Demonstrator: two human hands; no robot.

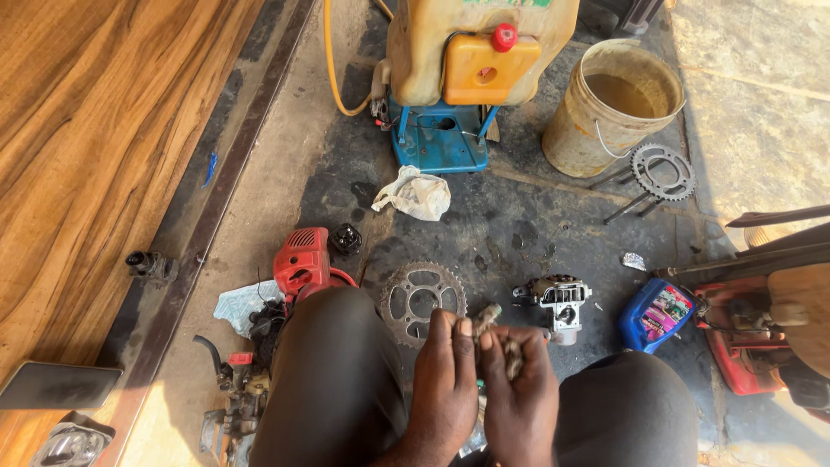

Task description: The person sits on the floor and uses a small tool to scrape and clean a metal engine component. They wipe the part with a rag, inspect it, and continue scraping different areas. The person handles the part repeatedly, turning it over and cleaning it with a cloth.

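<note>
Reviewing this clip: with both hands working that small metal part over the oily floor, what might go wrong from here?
1. The small metal part is pinched only at the fingertips of the left hand and right hand; it may slip and drop among the clutter by the sprocket.
2. The open bucket of murky liquid stands near loose rods and could be tipped.
3. The blue oil bottle lies on its side and might leak.

Sprocket (421, 300) lies left of carburetor (558, 300); bucket (577, 134) stands right of sprayer (467, 60), rag (415, 194) before it; perhaps 1 phone (59, 385) far left.
</note>
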